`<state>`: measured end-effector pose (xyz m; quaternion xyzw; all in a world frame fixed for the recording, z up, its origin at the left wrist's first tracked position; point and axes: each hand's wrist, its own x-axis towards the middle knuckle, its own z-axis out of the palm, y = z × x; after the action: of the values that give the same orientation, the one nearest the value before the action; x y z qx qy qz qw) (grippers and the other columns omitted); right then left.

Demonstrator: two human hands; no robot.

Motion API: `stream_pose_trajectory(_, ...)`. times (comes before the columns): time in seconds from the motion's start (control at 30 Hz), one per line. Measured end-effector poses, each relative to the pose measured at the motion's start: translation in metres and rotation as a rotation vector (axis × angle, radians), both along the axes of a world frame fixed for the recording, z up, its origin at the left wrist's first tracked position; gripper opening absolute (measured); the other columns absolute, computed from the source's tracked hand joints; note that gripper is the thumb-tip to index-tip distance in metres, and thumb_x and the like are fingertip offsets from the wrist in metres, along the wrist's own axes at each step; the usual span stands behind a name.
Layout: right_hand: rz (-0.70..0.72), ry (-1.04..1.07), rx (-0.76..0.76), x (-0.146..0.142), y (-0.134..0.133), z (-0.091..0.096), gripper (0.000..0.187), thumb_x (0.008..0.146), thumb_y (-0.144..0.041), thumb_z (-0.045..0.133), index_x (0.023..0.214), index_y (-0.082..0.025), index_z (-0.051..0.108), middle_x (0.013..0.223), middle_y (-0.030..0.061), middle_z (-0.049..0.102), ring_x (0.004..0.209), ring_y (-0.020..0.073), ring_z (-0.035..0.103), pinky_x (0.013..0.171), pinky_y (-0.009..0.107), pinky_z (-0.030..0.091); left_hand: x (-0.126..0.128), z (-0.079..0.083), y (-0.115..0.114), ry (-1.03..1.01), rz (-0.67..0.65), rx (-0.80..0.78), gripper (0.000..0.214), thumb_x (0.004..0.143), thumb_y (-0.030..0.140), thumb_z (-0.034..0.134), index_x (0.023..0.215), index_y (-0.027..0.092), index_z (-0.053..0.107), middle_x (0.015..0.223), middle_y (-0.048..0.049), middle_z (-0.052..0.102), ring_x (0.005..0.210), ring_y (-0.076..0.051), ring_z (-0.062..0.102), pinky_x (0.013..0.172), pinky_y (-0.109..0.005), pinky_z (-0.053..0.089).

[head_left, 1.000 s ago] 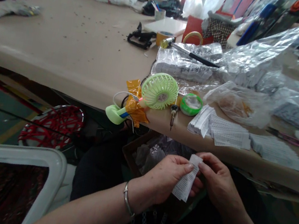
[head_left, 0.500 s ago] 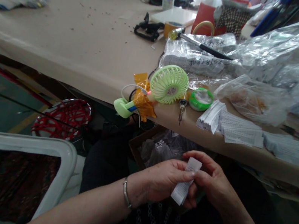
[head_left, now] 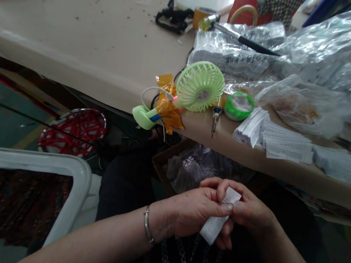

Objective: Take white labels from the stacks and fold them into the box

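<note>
Plainly narrow white slip (head_left: 214, 228), tilted, faint print on lower part.

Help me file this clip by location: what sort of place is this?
Probably a workshop: stacked printed slips, a pointed metal tool and plastic-wrapped bundles share the worktable.

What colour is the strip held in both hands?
The strip is white, with fine greyish print on its lower part; best seen in the head view.

A green fan (head_left: 203, 95) near twelve o'clock, orange tape (head_left: 171, 116) beside it — hammer (head_left: 246, 40) at one, white-rimmed tub (head_left: 82, 183) at eight, red-webbed round frame (head_left: 72, 134) at nine.
</note>
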<state>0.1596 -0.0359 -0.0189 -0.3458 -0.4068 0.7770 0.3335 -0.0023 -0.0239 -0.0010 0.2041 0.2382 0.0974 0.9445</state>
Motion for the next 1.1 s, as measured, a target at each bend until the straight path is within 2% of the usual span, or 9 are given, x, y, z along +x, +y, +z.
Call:
stream_pose_trajectory(0.1,-0.038,-0.161,0.098,0.001,-0.002,0.001,0.038,0.072,-0.035,0.067,0.107,-0.023,0.06,0.125,0.0097,0.058,0.099,0.0235,0.064,0.075,0.034,0.055,0.0,-0.001,0.0,-0.013,0.065,-0.002,0.033,0.069,0.042,0.071,0.078,0.012,0.059,0.056,-0.0003,0.055,0.048,-0.014,0.059,0.047,-0.024,0.048)
stream_pose_trajectory(0.17,-0.129,-0.358,0.268,0.002,-0.003,0.004,0.044,0.077,-0.035,0.062,0.119,-0.024,0.055,0.119,0.0085,0.061,0.095,0.0216,0.064,0.076,0.033,0.055,-0.001,-0.002,0.0,0.001,0.104,0.014,0.034,0.07,0.043,0.07,0.075,0.012,0.058,0.057,-0.0005,0.055,0.048,-0.013,0.058,0.044,-0.021,0.045)
stream_pose_trajectory(0.27,-0.265,-0.699,0.635,0.003,-0.004,0.01,0.041,0.081,-0.035,0.058,0.12,-0.023,0.055,0.118,0.0093,0.061,0.105,0.0232,0.06,0.088,0.036,0.05,-0.003,-0.001,0.001,0.067,0.145,0.043,0.03,0.073,0.04,0.067,0.073,0.013,0.057,0.057,0.0,0.054,0.046,-0.011,0.057,0.042,-0.019,0.042)
stream_pose_trajectory(0.33,-0.287,-0.857,0.817,0.004,-0.004,0.013,0.041,0.083,-0.034,0.056,0.122,-0.021,0.054,0.121,0.0105,0.058,0.113,0.0244,0.055,0.094,0.037,0.046,-0.003,0.0,0.001,0.093,0.155,0.046,0.029,0.073,0.04,0.067,0.074,0.013,0.057,0.056,0.0005,0.053,0.046,-0.011,0.057,0.043,-0.02,0.043)
stream_pose_trajectory(0.47,-0.251,-0.977,0.963,0.003,-0.004,0.017,0.036,0.087,-0.033,0.052,0.12,-0.02,0.055,0.118,0.0109,0.059,0.11,0.0232,0.056,0.092,0.036,0.048,-0.003,0.001,0.001,0.102,0.178,0.058,0.035,0.069,0.044,0.07,0.076,0.013,0.057,0.057,0.0001,0.055,0.047,-0.012,0.058,0.045,-0.021,0.045)
stream_pose_trajectory(0.67,-0.24,-1.009,1.027,-0.001,-0.005,0.021,0.031,0.089,-0.033,0.048,0.114,-0.019,0.059,0.111,0.0108,0.062,0.104,0.0228,0.059,0.086,0.035,0.05,-0.003,0.003,-0.001,0.121,0.199,0.084,0.035,0.068,0.043,0.07,0.076,0.011,0.058,0.057,-0.0011,0.056,0.048,-0.012,0.058,0.045,-0.02,0.045)
stream_pose_trajectory(0.93,-0.26,-0.991,0.991,-0.006,-0.008,0.021,0.029,0.088,-0.031,0.05,0.112,-0.019,0.06,0.11,0.0097,0.063,0.103,0.0214,0.06,0.089,0.034,0.049,-0.006,0.006,-0.003,0.132,0.226,0.101,0.037,0.064,0.045,0.071,0.072,0.012,0.057,0.055,0.0,0.055,0.046,-0.011,0.056,0.043,-0.02,0.045)
stream_pose_trajectory(1.03,-0.297,-0.932,0.878,-0.008,-0.009,0.02,0.034,0.086,-0.033,0.053,0.119,-0.022,0.056,0.113,0.0083,0.063,0.104,0.0216,0.06,0.09,0.034,0.049,-0.008,0.006,-0.003,0.127,0.225,0.114,0.036,0.067,0.046,0.069,0.073,0.012,0.057,0.055,0.0004,0.054,0.046,-0.011,0.056,0.044,-0.02,0.044)
stream_pose_trajectory(1.1,-0.357,-0.847,0.713,-0.01,-0.009,0.019,0.037,0.085,-0.035,0.055,0.121,-0.023,0.053,0.11,0.0067,0.065,0.1,0.0202,0.062,0.087,0.032,0.05,-0.01,0.006,-0.004,0.129,0.239,0.13,0.034,0.07,0.045,0.066,0.075,0.012,0.056,0.056,0.0014,0.053,0.046,-0.01,0.056,0.045,-0.02,0.044)
